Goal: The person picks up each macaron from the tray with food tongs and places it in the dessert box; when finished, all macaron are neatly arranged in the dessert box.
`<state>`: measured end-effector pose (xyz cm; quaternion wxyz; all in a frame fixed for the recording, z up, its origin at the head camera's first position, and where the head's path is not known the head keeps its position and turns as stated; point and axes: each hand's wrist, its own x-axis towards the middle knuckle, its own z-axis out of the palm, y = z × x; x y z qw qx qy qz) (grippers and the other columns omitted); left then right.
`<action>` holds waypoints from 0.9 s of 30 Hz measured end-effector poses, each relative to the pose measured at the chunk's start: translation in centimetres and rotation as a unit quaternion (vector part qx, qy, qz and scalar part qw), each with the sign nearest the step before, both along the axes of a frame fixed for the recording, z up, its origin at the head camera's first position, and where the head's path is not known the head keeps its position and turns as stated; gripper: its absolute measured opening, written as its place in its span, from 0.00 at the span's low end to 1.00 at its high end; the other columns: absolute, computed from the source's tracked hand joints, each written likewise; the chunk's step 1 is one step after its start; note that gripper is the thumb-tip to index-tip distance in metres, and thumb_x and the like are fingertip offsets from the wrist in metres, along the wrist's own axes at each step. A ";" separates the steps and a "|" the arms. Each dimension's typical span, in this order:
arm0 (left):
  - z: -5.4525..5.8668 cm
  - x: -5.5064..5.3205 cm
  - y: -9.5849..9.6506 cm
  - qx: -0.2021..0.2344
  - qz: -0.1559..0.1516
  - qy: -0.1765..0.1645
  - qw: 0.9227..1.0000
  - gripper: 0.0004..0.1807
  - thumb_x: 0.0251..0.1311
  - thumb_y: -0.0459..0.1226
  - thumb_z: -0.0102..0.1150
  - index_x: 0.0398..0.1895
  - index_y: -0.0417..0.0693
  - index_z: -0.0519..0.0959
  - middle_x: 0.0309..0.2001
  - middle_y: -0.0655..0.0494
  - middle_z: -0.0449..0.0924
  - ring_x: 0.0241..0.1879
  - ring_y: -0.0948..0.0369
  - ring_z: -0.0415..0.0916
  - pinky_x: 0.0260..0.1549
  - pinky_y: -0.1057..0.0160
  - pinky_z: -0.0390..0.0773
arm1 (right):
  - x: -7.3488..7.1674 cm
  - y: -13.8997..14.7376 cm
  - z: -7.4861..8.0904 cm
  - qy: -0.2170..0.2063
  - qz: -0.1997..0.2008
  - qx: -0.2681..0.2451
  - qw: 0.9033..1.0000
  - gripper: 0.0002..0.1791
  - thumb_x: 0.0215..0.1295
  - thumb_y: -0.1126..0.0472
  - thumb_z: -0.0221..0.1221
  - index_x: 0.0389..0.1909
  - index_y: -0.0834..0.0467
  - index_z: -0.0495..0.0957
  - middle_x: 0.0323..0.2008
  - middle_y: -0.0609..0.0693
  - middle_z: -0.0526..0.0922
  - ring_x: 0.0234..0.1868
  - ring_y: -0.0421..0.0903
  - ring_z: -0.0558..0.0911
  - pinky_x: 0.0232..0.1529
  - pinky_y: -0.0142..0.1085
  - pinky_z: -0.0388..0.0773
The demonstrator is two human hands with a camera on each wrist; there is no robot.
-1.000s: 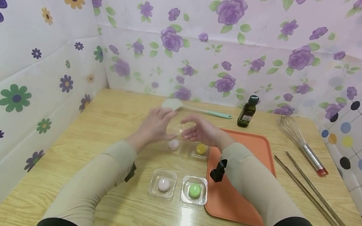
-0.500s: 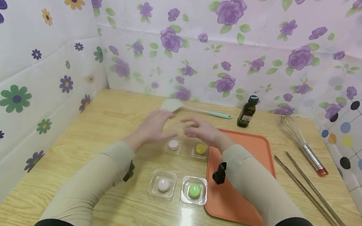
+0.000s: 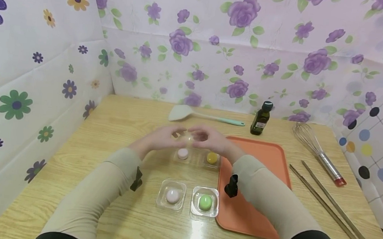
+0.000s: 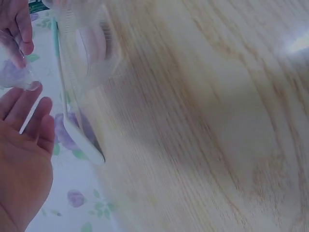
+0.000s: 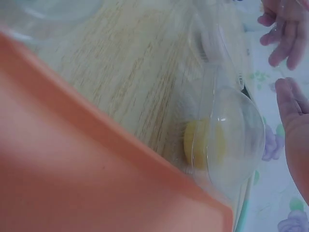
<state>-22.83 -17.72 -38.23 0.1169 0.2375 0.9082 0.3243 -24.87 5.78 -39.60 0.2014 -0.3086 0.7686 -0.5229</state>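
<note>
My left hand (image 3: 163,138) and right hand (image 3: 211,140) meet above the back pair of small boxes. Between their curved fingers they hold a clear plastic lid (image 4: 17,77), its edge pinched at the fingertips in the left wrist view. Just below it sits a pale pink macaron (image 3: 182,153) in a clear box base. To the right, a yellow macaron (image 5: 205,144) lies under a clear domed lid (image 5: 244,137). Nearer to me, a pale pink sweet (image 3: 172,196) and a green sweet (image 3: 205,202) each rest in a clear tray without a lid over it.
An orange tray (image 3: 253,214) lies to the right, partly under my right forearm. Beyond it are metal tongs (image 3: 330,205) and a whisk (image 3: 318,152). A dark bottle (image 3: 260,119) and a spatula (image 3: 208,116) with a pale blade sit at the back wall.
Both hands have come slightly lower and nearer to me, with the clear lid between them. Their fingertips are closer together now. The boxes have stayed in place.
</note>
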 end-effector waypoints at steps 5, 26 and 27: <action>0.0 0.1 -0.1 0.017 -0.006 -0.033 0.999 0.41 0.49 0.55 0.64 0.65 0.49 0.65 0.56 0.53 0.72 0.55 0.55 0.68 0.53 0.51 0.69 | 0.0 -0.4 -0.2 0.027 0.012 0.005 1.000 0.30 0.55 0.60 0.66 0.61 0.55 0.70 0.57 0.53 0.74 0.56 0.49 0.73 0.58 0.41 0.68; -1.4 0.3 -0.7 -0.152 -0.030 0.029 0.988 0.47 0.40 0.54 0.70 0.67 0.53 0.65 0.65 0.55 0.62 0.60 0.50 0.57 0.59 0.41 0.56 | 1.3 -2.4 -1.7 0.236 -0.012 0.273 0.933 0.40 0.43 0.44 0.70 0.59 0.52 0.69 0.60 0.52 0.70 0.62 0.52 0.64 0.63 0.50 0.57; -1.4 0.3 -0.7 -0.155 -0.031 0.028 0.987 0.47 0.40 0.54 0.71 0.67 0.53 0.65 0.65 0.55 0.62 0.60 0.50 0.57 0.59 0.40 0.56 | 1.3 -2.4 -1.8 0.240 -0.012 0.280 0.930 0.40 0.43 0.43 0.70 0.59 0.52 0.68 0.60 0.52 0.70 0.62 0.52 0.64 0.63 0.50 0.56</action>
